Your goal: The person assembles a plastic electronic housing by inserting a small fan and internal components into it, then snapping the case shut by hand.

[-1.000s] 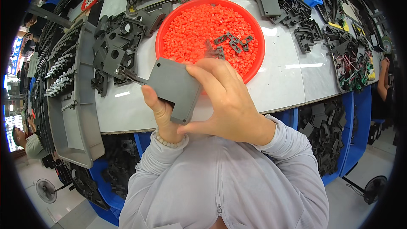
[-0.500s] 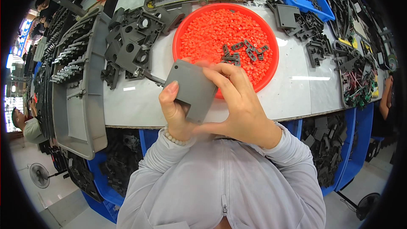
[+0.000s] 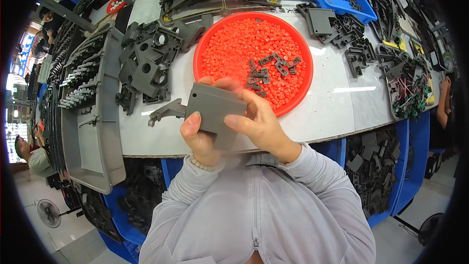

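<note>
Between my hands is a dark grey plastic housing (image 3: 215, 109), flat-faced, with a small hole near one corner and an arm-like piece sticking out to the left. My left hand (image 3: 199, 139) grips its lower left side, thumb on the face and fingers behind. My right hand (image 3: 259, 124) pinches its right side, the thumb lying on the face. What the hidden fingers touch behind the housing cannot be seen. Just beyond stands a round red basin (image 3: 309, 80) full of small red caps (image 3: 244, 39), with several small dark clips (image 3: 281, 63) lying on them.
Dark grey plastic parts (image 3: 149, 63) are piled left of the basin, more (image 3: 322, 22) to its right. A grey tray (image 3: 115, 137) with metal-tipped rods stands at the left. At the back right is a blue tray (image 3: 337, 5). Blue bins (image 3: 400, 166) sit below the table edge.
The housing has turned so that its top edge lies flatter, and its protruding arm shows more at the left. My right thumb has moved up from below onto its face.
</note>
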The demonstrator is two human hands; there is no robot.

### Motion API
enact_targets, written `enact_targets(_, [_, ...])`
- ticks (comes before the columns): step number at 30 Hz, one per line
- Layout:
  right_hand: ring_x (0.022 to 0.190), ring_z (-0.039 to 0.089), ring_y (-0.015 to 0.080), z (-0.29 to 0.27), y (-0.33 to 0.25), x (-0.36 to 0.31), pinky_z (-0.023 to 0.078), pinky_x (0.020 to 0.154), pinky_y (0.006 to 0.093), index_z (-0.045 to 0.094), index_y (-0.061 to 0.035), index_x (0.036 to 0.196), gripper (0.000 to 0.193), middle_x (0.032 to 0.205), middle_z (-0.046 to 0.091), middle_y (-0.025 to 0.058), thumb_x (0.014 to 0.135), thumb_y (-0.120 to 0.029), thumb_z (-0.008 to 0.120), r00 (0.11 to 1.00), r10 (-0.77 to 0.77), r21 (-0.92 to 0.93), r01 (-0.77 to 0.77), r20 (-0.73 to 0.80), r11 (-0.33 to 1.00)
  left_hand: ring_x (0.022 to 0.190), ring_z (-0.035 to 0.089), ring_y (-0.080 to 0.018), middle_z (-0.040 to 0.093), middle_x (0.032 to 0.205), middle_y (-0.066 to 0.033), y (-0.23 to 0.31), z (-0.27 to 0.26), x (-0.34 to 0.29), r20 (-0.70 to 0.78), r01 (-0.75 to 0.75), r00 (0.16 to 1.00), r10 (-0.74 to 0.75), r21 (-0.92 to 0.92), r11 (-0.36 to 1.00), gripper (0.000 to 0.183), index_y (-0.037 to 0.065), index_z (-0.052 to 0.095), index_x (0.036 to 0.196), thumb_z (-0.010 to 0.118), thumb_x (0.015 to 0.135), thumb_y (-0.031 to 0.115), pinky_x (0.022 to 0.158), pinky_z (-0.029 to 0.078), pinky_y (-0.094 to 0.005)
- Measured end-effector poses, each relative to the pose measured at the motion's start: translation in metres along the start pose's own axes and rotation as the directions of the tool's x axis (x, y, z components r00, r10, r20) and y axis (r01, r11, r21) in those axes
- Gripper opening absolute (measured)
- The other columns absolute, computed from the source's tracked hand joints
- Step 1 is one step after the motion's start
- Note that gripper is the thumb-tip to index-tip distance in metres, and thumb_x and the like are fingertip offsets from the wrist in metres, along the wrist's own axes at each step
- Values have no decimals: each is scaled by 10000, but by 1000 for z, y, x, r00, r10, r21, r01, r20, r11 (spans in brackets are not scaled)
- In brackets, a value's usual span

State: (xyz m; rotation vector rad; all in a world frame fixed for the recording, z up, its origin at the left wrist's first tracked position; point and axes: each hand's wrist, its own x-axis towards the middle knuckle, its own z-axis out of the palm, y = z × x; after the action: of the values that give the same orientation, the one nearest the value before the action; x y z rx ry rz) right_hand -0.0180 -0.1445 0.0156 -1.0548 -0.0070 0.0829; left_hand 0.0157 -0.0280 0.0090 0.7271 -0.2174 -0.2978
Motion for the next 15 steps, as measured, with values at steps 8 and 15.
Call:
enact_targets(8, [657, 624, 226, 5, -20, 4, 492, 569, 297, 466, 28, 1133, 627, 883, 623, 143, 666, -287, 739, 898, -413, -799, 357, 151, 484, 1120, 492, -253, 477, 1252, -139, 0, -12, 0, -16, 116, 993, -120, -172, 978, 647, 76, 422, 1256, 508, 830, 555, 891, 451, -395])
enact_targets(15, [623, 638, 233, 11, -2, 16, 497, 535, 294, 397, 35, 1173, 681, 835, 617, 159, 673, -272, 742, 779, -609, -730, 504, 152, 461, 1092, 506, -230, 525, 1182, -77, -1, -1, 8, -36, 133, 988, -153, -326, 936, 590, 104, 458, 1222, 448, 857, 567, 868, 457, -388])
